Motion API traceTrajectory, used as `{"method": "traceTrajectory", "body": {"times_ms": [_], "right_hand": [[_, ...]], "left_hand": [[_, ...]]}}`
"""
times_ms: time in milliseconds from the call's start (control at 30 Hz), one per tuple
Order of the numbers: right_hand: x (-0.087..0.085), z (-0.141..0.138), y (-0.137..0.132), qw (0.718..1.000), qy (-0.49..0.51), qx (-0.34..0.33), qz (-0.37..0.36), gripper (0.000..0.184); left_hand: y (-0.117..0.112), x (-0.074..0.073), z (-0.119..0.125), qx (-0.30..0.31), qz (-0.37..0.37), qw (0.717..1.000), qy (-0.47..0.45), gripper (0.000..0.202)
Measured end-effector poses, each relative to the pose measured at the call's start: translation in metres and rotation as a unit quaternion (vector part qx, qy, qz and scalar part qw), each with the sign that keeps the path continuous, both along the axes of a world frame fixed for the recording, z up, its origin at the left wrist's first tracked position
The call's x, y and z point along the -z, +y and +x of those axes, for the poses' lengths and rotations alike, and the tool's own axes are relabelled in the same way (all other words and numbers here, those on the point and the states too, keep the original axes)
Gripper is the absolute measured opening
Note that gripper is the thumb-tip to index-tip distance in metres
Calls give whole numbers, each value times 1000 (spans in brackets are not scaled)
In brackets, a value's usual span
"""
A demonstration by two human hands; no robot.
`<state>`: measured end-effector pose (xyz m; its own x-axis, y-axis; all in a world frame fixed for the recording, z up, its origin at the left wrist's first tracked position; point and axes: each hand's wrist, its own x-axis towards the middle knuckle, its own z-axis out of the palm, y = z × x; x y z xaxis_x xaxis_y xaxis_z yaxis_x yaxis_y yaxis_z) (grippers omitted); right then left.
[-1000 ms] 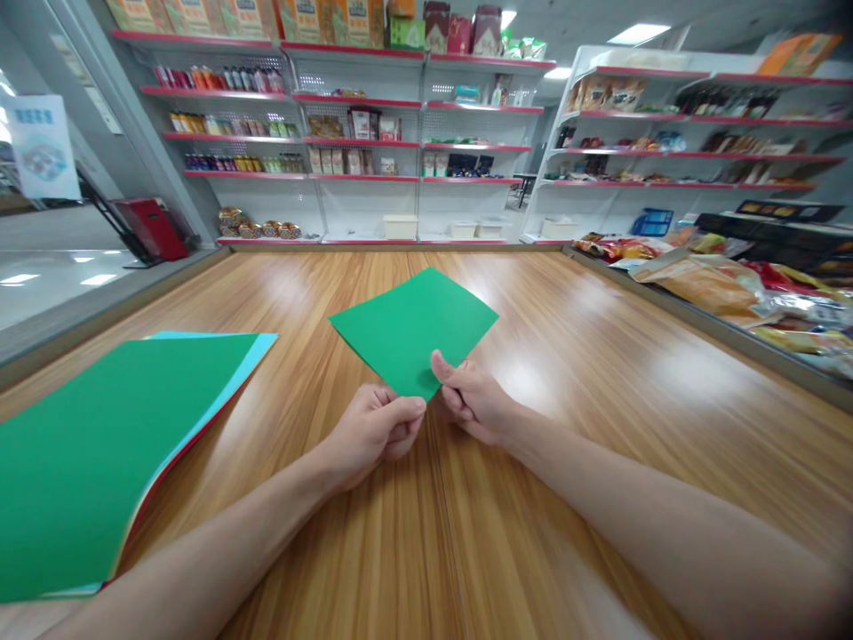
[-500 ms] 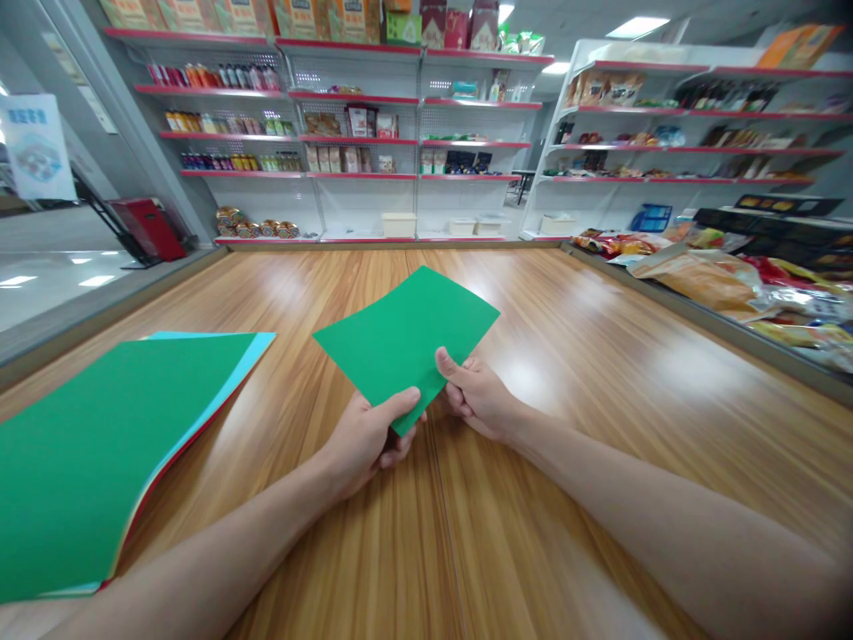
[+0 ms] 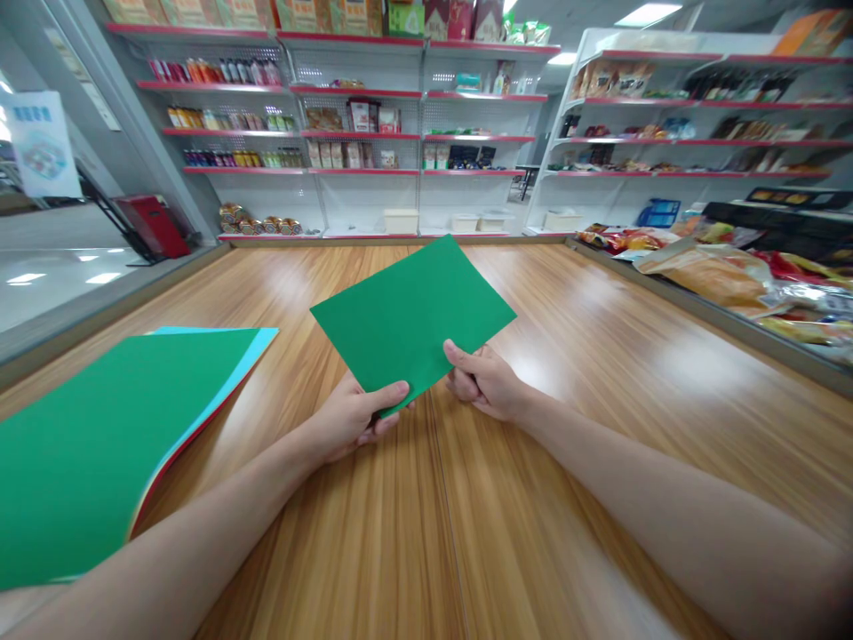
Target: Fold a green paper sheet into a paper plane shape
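A plain green sheet of paper (image 3: 417, 316) is held up above the wooden table (image 3: 373, 542), its near edge tilted toward me. My left hand (image 3: 363, 409) pinches its lower left corner, thumb on top and fingers beneath. Along the near right edge, my right hand (image 3: 486, 380) grips the same sheet with its thumb on the face and the other fingers curled behind. To the left lies a stack of larger coloured sheets (image 3: 99, 436), green uppermost, with light blue and red edges showing below. My left forearm passes over the stack's near corner.
Packaged snacks (image 3: 726, 276) are heaped past the table's right rim. Shelves with bottles and boxes (image 3: 360, 173) stand beyond the far edge. A red wheeled item (image 3: 153, 227) and a sign board (image 3: 43, 147) are on the floor side at left.
The green sheet has risen and turned to face me more, swinging slightly clockwise. Both hands have moved up a little and farther apart, still gripping it.
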<state>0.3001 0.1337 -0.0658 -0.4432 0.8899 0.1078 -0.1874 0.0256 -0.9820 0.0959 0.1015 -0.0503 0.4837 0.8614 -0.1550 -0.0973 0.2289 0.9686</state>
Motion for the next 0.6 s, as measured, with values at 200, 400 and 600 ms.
{"method": "traceTrajectory", "body": {"times_ms": [200, 400, 600], "right_hand": [[0, 2, 0, 1000, -20, -3, 14, 68], [-6, -3, -7, 989, -133, -26, 57, 63], [-9, -7, -11, 986, -154, -34, 53, 63]], "left_hand": [[0, 4, -1, 2, 37, 999, 16, 37], [-1, 7, 0, 37, 92, 993, 58, 38], [-2, 3, 2, 28, 88, 993, 66, 33]]}}
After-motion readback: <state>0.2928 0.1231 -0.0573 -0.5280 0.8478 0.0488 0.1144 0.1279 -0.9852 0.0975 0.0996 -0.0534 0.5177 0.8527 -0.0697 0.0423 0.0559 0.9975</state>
